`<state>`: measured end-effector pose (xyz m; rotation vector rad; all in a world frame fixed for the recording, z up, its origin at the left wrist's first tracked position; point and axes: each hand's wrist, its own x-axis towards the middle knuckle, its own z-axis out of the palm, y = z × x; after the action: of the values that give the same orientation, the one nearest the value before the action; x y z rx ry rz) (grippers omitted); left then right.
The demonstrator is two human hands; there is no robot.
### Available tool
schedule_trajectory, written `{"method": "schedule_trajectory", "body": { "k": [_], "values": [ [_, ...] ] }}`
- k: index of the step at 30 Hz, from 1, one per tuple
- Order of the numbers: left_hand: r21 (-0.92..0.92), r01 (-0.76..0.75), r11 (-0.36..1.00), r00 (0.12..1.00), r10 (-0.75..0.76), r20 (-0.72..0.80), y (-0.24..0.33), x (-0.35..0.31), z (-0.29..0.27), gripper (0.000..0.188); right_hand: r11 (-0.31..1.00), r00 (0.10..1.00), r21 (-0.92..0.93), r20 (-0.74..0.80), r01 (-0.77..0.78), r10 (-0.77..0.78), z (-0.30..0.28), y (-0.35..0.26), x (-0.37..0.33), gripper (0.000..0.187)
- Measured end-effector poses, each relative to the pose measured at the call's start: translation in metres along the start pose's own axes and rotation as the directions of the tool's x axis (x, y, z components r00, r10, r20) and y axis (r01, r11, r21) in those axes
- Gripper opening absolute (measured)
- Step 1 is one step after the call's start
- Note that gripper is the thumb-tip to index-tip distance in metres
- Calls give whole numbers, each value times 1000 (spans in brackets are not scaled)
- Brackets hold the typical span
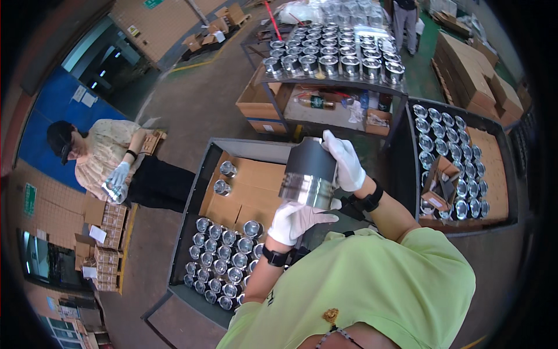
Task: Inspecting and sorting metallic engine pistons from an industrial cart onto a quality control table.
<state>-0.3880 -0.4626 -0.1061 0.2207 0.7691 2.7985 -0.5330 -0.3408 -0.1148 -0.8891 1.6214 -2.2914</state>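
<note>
Both hands gloved white, holding one metal piston (309,173) up at chest height, over the gap between trays. Left hand (293,220) cups its shiny ringed bottom end, fingers curled under and pressed to it. Right hand (346,160) wraps the dark upper skirt from the far side, fingers closed round it.

Progress, judging by the layout: left tray (187,232) carries roughly thirty pistons packed at its near end, two loose ones farther back on bare cardboard (256,183); much of that sheet is unfilled. Right tray (511,192) holds about thirty, in rows, plus one open small box (440,181). Counter (334,81) ahead is loaded with some forty more; exact counts blur at the far edge.

Second person (99,154) at left, gloved, holding one piston.
</note>
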Motion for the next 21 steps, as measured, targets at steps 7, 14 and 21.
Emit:
{"method": "schedule_trajectory", "body": {
  "k": [7,14,21],
  "values": [
    [-144,-139,980,974,109,-200,-2,17,-28,61,764,862,-400,203,505,-464,6,-69,17,15],
    [220,-468,856,771,517,-372,1,29,-19,47,844,923,-392,272,365,-273,-19,-51,-16,67],
    [602,-499,623,587,754,-295,-5,41,11,89,692,933,-626,247,360,-262,2,-44,-19,84]
  ]
}}
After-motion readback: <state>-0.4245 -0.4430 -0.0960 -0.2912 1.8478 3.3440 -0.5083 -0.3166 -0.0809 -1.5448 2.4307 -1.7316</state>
